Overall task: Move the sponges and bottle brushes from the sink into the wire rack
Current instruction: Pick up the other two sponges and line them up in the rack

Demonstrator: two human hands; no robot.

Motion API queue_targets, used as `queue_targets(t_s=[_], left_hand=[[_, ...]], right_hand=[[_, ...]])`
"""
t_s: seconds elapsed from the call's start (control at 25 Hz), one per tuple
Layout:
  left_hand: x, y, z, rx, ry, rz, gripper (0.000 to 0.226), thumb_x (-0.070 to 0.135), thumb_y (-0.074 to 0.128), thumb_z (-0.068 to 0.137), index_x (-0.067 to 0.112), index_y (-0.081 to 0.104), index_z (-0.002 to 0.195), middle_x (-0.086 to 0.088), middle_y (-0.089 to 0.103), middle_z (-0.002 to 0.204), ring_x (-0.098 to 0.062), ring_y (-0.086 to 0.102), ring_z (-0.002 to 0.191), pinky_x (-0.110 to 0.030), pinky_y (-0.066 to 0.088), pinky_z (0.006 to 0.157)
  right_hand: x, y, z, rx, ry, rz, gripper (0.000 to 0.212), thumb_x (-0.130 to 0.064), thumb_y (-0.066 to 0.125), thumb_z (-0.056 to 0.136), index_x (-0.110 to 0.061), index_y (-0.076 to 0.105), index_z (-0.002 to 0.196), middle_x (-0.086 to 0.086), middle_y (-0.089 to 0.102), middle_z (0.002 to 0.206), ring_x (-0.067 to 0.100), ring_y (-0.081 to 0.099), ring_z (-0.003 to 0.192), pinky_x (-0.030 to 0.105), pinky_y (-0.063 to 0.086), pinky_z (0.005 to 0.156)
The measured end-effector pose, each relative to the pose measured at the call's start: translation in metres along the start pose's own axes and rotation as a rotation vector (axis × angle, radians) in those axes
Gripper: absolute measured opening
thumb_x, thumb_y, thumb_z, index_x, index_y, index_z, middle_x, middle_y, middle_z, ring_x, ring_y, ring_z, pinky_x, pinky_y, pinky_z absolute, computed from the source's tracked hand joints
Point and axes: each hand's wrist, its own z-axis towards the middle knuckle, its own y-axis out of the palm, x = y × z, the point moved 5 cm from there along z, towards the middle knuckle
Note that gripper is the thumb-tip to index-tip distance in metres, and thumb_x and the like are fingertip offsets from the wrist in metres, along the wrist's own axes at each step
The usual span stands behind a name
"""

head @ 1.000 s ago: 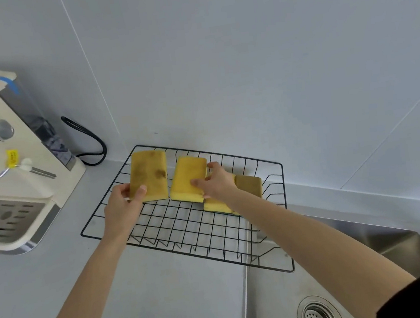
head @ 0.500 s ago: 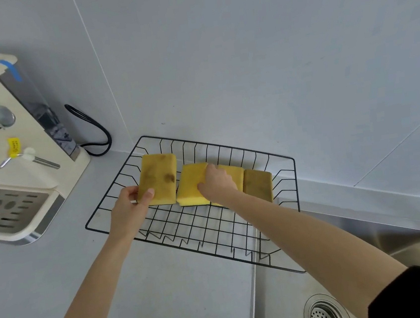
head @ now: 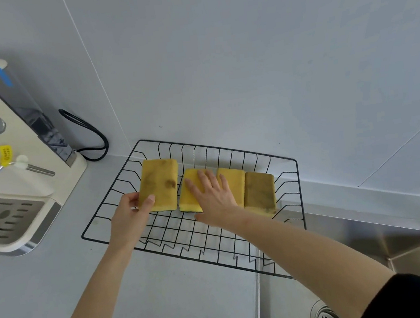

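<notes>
A black wire rack (head: 161, 244) sits on the counter against the wall, its right end over the sink. Several yellow sponges lie in a row along its back. My left hand (head: 129, 216) pinches the near corner of the stained leftmost sponge (head: 161, 182). My right hand (head: 214, 194) lies flat with fingers spread on the bright yellow second sponge (head: 190, 189) and partly on the third sponge (head: 233, 182). A brownish fourth sponge (head: 259, 192) lies at the right end. No bottle brush is visible.
A cream water dispenser (head: 4, 164) stands at the left, its black cable (head: 89, 135) looping against the wall. The steel sink (head: 368, 248) with its drain (head: 324, 317) is at the lower right. Grey countertop (head: 48, 287) lies in front of the rack.
My right hand has flattened and opened over the second and third sponges. The sponges now lie in a tidier row, and my left hand still holds the leftmost one.
</notes>
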Motion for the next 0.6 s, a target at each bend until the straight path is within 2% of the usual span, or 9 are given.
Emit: queue_targets(t_s=[0.16,0.32,0.48,0.6], left_hand=[[-0.003,0.003,0.003,-0.010,-0.002,-0.004,0.039,0.027,0.055,0.088,0.006,0.048,0.120,-0.004,0.053,0.106,-0.028,0.057,0.093,-0.052,0.046,0.099],[-0.004,0.005,0.006,-0.026,-0.011,0.002,0.039,0.027,0.054,0.089,0.006,0.047,0.121,-0.005,0.052,0.108,-0.025,0.058,0.086,-0.051,0.046,0.099],[-0.003,0.007,0.017,-0.034,-0.033,0.065,0.042,0.028,0.054,0.089,0.005,0.045,0.123,-0.009,0.054,0.117,-0.034,0.058,0.109,-0.049,0.044,0.102],[0.001,0.012,0.029,-0.037,-0.054,0.138,0.042,0.025,0.052,0.090,0.003,0.044,0.125,-0.015,0.055,0.125,-0.033,0.055,0.113,-0.037,0.043,0.094]], right_hand=[[0.009,0.002,0.004,0.078,0.057,-0.038,0.076,-0.038,0.051,0.091,-0.019,0.007,0.149,0.019,0.009,0.156,0.036,0.009,0.145,0.051,0.008,0.118],[0.012,0.005,0.004,0.087,0.056,-0.004,0.075,-0.039,0.049,0.092,-0.018,0.005,0.149,0.019,0.007,0.157,0.035,0.007,0.146,0.049,0.010,0.118],[0.016,0.009,0.002,0.081,0.037,0.053,0.075,-0.039,0.047,0.093,-0.019,0.002,0.150,0.015,0.002,0.159,0.031,0.002,0.147,0.047,0.007,0.119],[0.022,0.010,0.001,0.077,0.011,0.077,0.075,-0.039,0.048,0.092,-0.020,0.003,0.150,0.012,0.001,0.160,0.028,0.001,0.148,0.046,0.005,0.120]])
